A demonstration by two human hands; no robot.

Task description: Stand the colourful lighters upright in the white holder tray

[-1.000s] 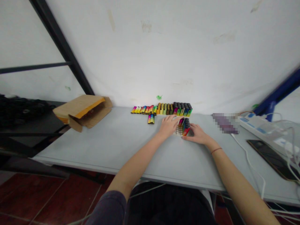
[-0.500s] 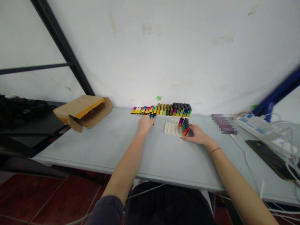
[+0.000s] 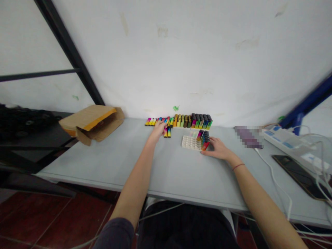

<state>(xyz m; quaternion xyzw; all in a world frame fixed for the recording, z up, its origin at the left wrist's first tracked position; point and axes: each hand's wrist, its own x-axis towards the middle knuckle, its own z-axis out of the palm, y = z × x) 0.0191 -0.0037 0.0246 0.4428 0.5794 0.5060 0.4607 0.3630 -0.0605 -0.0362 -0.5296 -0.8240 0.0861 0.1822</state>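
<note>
My left hand point(image 3: 158, 130) is at the loose lighters point(image 3: 169, 132); I can't tell whether it grips one; my right hand point(image 3: 218, 148), cupped open, braces the white tray point(image 3: 190, 143), filled only nearest that hand; beyond it, upright rows of lighters point(image 3: 201, 121) stand done.

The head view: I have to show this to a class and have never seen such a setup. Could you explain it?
There is no machine: these are a person's bare hands, seen from a camera on their own head, looking forward and down. On the grey table lies a white tray, with upright lighters at its right end. The right hand is cupped around that end. The left hand is among loose lighters; whether it holds one is too small to tell. Standing lighters line the wall. A cardboard box lies at the left, a dark phone at the right.
</note>
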